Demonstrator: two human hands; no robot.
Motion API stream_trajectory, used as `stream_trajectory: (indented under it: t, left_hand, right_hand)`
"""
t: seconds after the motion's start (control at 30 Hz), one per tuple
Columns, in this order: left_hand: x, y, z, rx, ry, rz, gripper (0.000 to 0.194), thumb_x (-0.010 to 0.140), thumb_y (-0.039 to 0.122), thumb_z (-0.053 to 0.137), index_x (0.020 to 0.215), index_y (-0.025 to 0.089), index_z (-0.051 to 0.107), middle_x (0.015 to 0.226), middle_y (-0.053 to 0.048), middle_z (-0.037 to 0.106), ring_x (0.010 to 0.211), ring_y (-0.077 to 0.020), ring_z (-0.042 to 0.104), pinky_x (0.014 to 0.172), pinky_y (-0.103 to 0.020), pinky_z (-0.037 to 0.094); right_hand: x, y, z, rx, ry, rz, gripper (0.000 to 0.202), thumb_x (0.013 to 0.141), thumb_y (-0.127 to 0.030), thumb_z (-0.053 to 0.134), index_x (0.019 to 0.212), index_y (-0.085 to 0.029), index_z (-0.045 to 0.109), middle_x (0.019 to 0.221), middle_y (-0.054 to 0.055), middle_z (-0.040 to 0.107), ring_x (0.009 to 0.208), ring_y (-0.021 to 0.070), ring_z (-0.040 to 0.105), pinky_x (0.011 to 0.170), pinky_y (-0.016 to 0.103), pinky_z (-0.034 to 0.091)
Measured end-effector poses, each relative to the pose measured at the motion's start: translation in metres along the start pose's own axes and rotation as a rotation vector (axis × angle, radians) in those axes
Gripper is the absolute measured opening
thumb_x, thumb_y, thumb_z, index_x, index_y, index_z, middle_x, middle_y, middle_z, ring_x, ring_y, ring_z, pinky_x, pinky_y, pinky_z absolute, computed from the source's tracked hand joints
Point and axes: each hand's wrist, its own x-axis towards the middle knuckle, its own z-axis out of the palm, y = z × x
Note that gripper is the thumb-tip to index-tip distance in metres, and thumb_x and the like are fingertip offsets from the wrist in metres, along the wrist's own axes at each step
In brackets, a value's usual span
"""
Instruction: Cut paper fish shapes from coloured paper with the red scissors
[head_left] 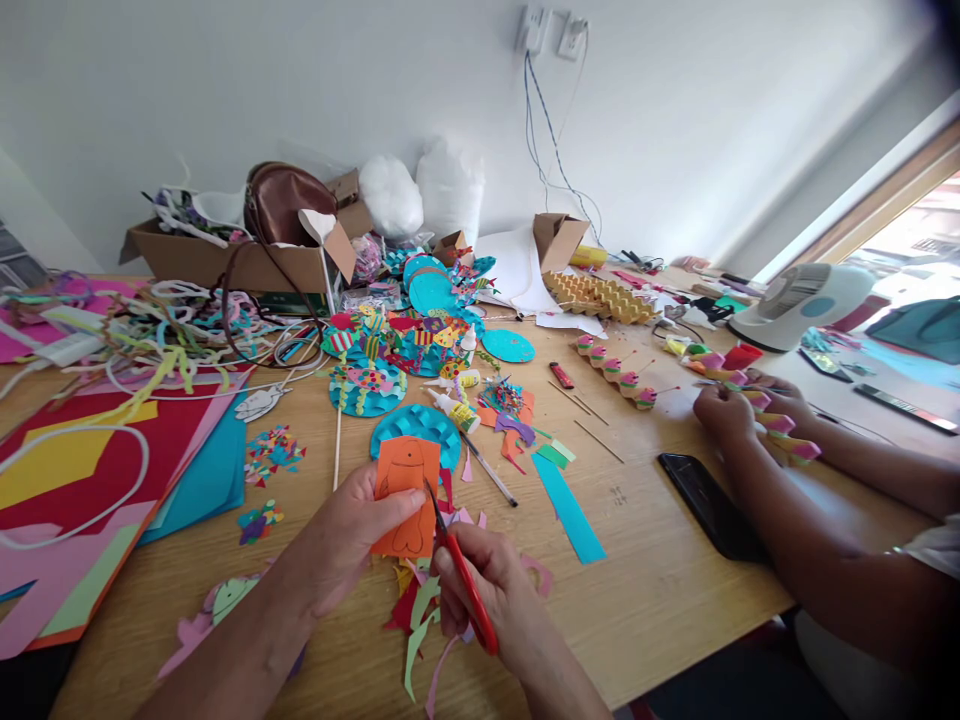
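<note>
My left hand (pixel 362 525) pinches an orange sheet of paper (pixel 409 455) by its left side, thumb on top. A fish-like outline is drawn on the sheet in dark lines. In my right hand (pixel 495 580) is a pair of scissors (pixel 470 590) with red handles. Their dark blades meet the right edge of the sheet. Under and below my hands lie paper scraps (pixel 421 615) in green, red and pink. Just behind the orange sheet sits a blue paper disc (pixel 390 428) with curled strips on it.
To the right a co-worker's hands (pixel 727 410) hold a painted egg-carton strip (pixel 776 422). A black phone (pixel 705 500) lies near that arm. Coloured sheets (pixel 150 480) are stacked at left. Glue bottles (pixel 456 410), a pen (pixel 491 472) and a blue strip (pixel 568 508) lie mid-table.
</note>
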Motion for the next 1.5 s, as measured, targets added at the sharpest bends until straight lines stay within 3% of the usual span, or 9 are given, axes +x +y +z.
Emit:
stream_trajectory:
  t: [0.4,0.73,0.83,0.97,1.13,1.5]
  left_hand:
    - [-0.001,-0.003,-0.002,0.016,-0.046,-0.022,0.018,0.066,0.030,0.073,0.076,0.017,0.066,0.065,0.000,0.066,0.059,-0.0130,0.059,0.056,-0.021,0.047]
    - [-0.001,-0.003,-0.004,0.018,-0.073,-0.019,0.022,0.068,0.034,0.073,0.082,0.017,0.068,0.074,-0.003,0.071,0.067,-0.0173,0.064,0.066,-0.027,0.051]
    - [0.000,0.000,-0.006,0.027,-0.040,0.020,0.025,0.071,0.036,0.072,0.087,0.017,0.068,0.078,-0.003,0.072,0.070,-0.0179,0.065,0.066,-0.027,0.051]
    - [0.002,0.005,-0.006,0.032,0.028,-0.004,0.026,0.066,0.035,0.074,0.083,0.016,0.067,0.067,-0.001,0.069,0.059,-0.0159,0.062,0.057,-0.026,0.051]
    - [0.002,0.004,0.000,-0.072,0.028,-0.038,0.028,0.061,0.032,0.077,0.082,0.016,0.067,0.067,-0.002,0.070,0.055,-0.0140,0.061,0.051,-0.022,0.048]
    - [0.004,-0.003,0.008,-0.028,0.070,-0.005,0.031,0.059,0.034,0.076,0.081,0.016,0.066,0.068,-0.002,0.070,0.060,-0.0163,0.062,0.056,-0.025,0.049]
  right_hand:
    - [0.001,-0.004,0.002,-0.023,0.018,0.032,0.050,0.073,-0.066,0.056,0.061,-0.019,0.044,0.043,-0.007,0.042,0.036,0.0070,0.045,0.035,0.016,0.035]
    - [0.000,-0.002,0.000,-0.027,0.022,0.018,0.051,0.074,-0.067,0.056,0.060,-0.019,0.043,0.043,-0.007,0.041,0.034,0.0059,0.043,0.034,0.016,0.032]
    - [0.000,-0.001,0.000,-0.035,0.006,0.011,0.051,0.075,-0.066,0.055,0.060,-0.019,0.042,0.042,-0.008,0.042,0.033,0.0057,0.041,0.033,0.016,0.032]
    - [0.001,-0.002,0.000,-0.013,0.003,0.046,0.054,0.070,-0.070,0.058,0.060,-0.019,0.043,0.041,-0.007,0.043,0.035,0.0068,0.044,0.035,0.016,0.033]
    - [0.003,-0.001,0.001,0.053,-0.020,0.023,0.058,0.066,-0.076,0.056,0.064,-0.018,0.046,0.042,-0.006,0.044,0.037,0.0078,0.044,0.039,0.018,0.034]
    - [0.003,0.001,0.009,0.152,0.031,-0.009,0.055,0.068,-0.071,0.058,0.070,-0.016,0.053,0.043,-0.006,0.044,0.038,0.0090,0.045,0.040,0.019,0.035]
